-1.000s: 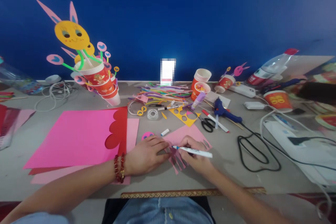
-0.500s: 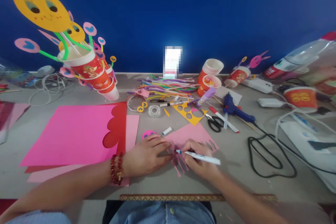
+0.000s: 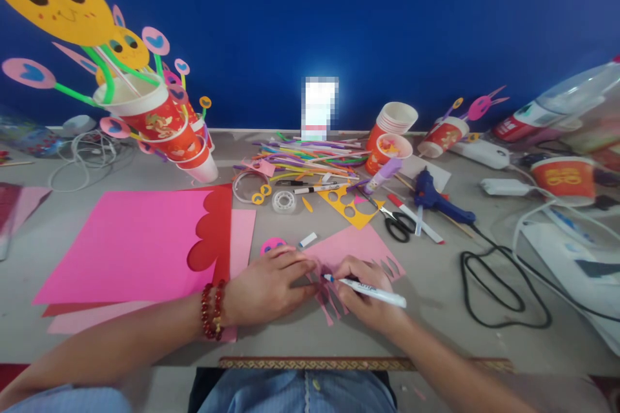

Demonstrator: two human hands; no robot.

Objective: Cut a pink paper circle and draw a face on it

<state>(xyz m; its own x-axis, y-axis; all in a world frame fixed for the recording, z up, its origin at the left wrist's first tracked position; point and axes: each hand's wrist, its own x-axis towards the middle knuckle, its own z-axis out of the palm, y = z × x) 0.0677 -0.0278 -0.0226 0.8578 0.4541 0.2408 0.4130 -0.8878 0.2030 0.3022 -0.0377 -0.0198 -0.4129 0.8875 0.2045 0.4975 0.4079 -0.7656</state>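
Note:
My right hand [image 3: 364, 293] is closed around a white marker [image 3: 375, 293], whose blue tip points left and down at pink paper between my hands. My left hand [image 3: 271, 287] lies flat with fingers stretched toward the marker tip, over the left edge of the cut pink paper [image 3: 356, 245]. Cut notches and narrow strips show along that sheet's near side. What lies under my left fingertips is partly hidden. Just beyond that hand are a small magenta disc [image 3: 272, 245] with blue marks, partly covered, and a loose marker cap [image 3: 307, 240].
Stacked coloured sheets [image 3: 130, 245] lie left. Decorated paper cups [image 3: 159, 119] stand behind them. Farther back are straws [image 3: 310, 158], a tape roll [image 3: 283, 201] and stacked cups [image 3: 382, 129]. Rightward lie scissors [image 3: 400, 227], a blue glue gun [image 3: 438, 200] and its looped black cable [image 3: 465, 310].
The camera view has shifted slightly. Both hands stay in nearly the same place, with the marker still in my right hand and its tip at the paper.

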